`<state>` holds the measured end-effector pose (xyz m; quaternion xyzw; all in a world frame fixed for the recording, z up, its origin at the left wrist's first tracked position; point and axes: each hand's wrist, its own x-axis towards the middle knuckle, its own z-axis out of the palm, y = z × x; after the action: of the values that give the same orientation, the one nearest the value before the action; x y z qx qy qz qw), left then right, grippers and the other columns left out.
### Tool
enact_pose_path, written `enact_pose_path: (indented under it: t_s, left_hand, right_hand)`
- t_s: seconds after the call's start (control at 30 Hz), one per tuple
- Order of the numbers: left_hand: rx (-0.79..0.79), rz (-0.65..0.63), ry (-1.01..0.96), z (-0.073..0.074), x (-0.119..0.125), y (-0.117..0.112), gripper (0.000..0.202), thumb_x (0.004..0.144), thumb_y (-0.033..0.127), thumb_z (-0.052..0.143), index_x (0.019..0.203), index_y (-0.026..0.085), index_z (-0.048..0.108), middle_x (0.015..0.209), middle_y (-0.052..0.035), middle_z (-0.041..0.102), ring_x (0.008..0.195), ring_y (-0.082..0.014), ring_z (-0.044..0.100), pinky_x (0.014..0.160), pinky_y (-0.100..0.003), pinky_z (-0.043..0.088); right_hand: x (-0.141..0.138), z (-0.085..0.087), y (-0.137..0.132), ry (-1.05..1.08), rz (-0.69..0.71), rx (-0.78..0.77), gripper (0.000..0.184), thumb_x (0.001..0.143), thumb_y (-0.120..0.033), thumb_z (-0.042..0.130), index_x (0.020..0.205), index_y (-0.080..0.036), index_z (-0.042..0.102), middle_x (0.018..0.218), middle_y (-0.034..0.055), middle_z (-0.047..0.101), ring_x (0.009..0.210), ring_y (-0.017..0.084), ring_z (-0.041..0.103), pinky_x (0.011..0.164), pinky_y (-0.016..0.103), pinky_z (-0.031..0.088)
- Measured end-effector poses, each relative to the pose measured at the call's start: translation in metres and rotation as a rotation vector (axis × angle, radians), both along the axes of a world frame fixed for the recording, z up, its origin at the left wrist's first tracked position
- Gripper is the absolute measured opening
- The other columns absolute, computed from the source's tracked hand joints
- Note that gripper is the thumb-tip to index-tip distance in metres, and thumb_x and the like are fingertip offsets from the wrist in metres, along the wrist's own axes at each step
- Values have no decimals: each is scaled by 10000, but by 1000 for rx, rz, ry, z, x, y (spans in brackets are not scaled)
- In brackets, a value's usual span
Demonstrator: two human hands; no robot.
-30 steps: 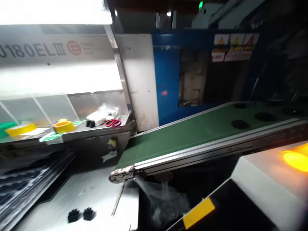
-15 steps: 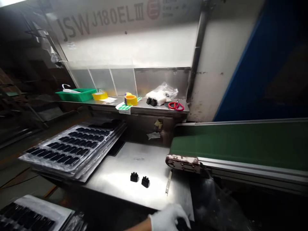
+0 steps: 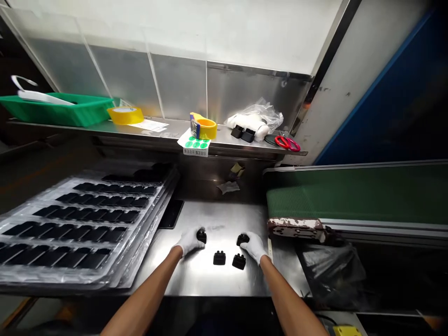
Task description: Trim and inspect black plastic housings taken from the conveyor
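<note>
Both of my hands wear white gloves and rest on a steel table [image 3: 217, 280]. My left hand [image 3: 189, 240] is closed around a small black plastic part [image 3: 201, 235]. My right hand [image 3: 254, 246] is closed on another black part [image 3: 242, 239]. Two more black parts lie loose on the table between my hands, one [image 3: 219, 257] to the left and one [image 3: 239, 261] to the right.
Stacked clear trays of black parts [image 3: 80, 224] sit at the left. A green conveyor belt [image 3: 357, 193] ends at the right, with a dark plastic bag [image 3: 332, 270] below it. The shelf behind holds a green bin [image 3: 56, 109], tape rolls [image 3: 205, 127], red scissors [image 3: 287, 143] and a bag.
The view has swung down from the conveyor to the table. Both my hands have come in and now hold one black part each, beside the two that lay there.
</note>
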<state>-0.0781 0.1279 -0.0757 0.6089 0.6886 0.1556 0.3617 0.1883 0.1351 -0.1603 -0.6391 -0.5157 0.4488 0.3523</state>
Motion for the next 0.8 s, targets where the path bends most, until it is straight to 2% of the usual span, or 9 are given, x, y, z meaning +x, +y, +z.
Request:
enact_pose_path:
  t_s: [0.1,0.17,0.27,0.33,0.47,0.6,0.7,0.8]
  left_hand:
    - [66,5,-2,-16,-14,-11,377,888,311,620,1231,167,558,1317,-105,540,1189,-283,527,996,-520,440]
    - [70,16,-19,-30,-12,-28,394,900,308,600,1263,171,531,1314,-108,537,1185,-278,527,996,-515,436]
    - [0,-24,-59,-52,9,-54,436,902,330,599,1296,172,500,1176,-92,606,1033,-239,604,910,-464,499]
    - [-55,-84,-75,-64,27,-59,426,888,344,620,1266,169,526,1136,-83,624,987,-227,620,882,-449,514]
    - [-148,-202,-86,-79,52,-38,300,906,354,596,1125,149,606,1126,-80,635,985,-217,624,862,-434,527]
    - [-214,-287,-99,-89,57,-15,262,904,342,605,1069,139,625,1039,-61,660,904,-194,644,813,-402,547]
    - [-203,-302,-110,-94,52,-15,247,893,332,620,1046,139,629,1053,-62,654,918,-196,637,826,-407,541]
    - [-182,-275,-128,-97,44,-25,235,888,326,626,1029,138,628,1066,-64,646,932,-199,629,836,-410,534]
  right_hand:
    - [6,-1,-19,-24,-70,32,299,915,-288,621,1185,-163,591,1213,83,622,1071,242,619,904,467,528]
    - [4,-4,-41,-32,-92,41,366,916,-287,619,1258,-177,550,1262,92,599,1111,255,603,937,491,510]
    - [-8,-15,-69,-29,-50,16,365,905,-291,635,1245,-177,568,1242,87,621,1091,250,619,937,490,511]
    - [-16,-24,-80,-29,-32,-10,322,898,-298,644,1191,-169,605,1212,82,643,1082,246,626,942,489,507]
    - [-15,-34,-96,-30,-47,-66,319,884,-283,661,1176,-163,616,1171,78,670,1042,235,647,942,476,506]
    - [-12,-38,-113,-30,-54,-117,406,853,-210,692,1239,-164,575,1121,67,675,965,220,662,902,460,530]
    - [-20,-41,-117,-26,-51,-126,491,831,-165,706,1292,-180,537,1123,60,663,925,208,659,889,454,536]
    - [-30,-41,-113,-8,-57,-117,510,825,-163,712,1301,-186,532,1196,71,637,988,221,642,946,480,502]
